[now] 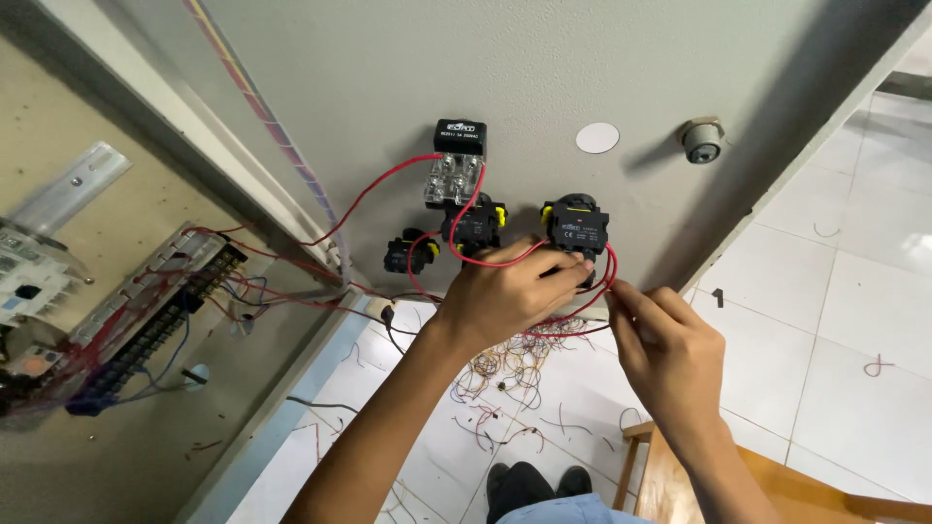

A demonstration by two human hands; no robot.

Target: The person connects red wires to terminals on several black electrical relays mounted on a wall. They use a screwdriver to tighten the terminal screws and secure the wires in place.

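Note:
My left hand (pixel 505 291) reaches up to the black switch block with yellow tabs (pixel 577 225) on the inside of a grey cabinet door (pixel 408 68); its fingers press at the block's lower edge, holding the red wire. My right hand (pixel 660 344) pinches a loop of red wire (pixel 608 277) just below and right of that block. Two more black switch blocks (pixel 474 225) (pixel 408 254) sit to the left. Above them is a clear fuse holder with a black cap (pixel 456 160), with red wires running from it.
A round blank hole (pixel 597 138) and a door lock (pixel 701 141) are on the door at the right. The open cabinet at left holds a terminal strip (pixel 165 311) and a contactor (pixel 34 291). Wire offcuts (pixel 505 364) litter the white tiled floor. A wooden stool (pixel 680 475) stands below.

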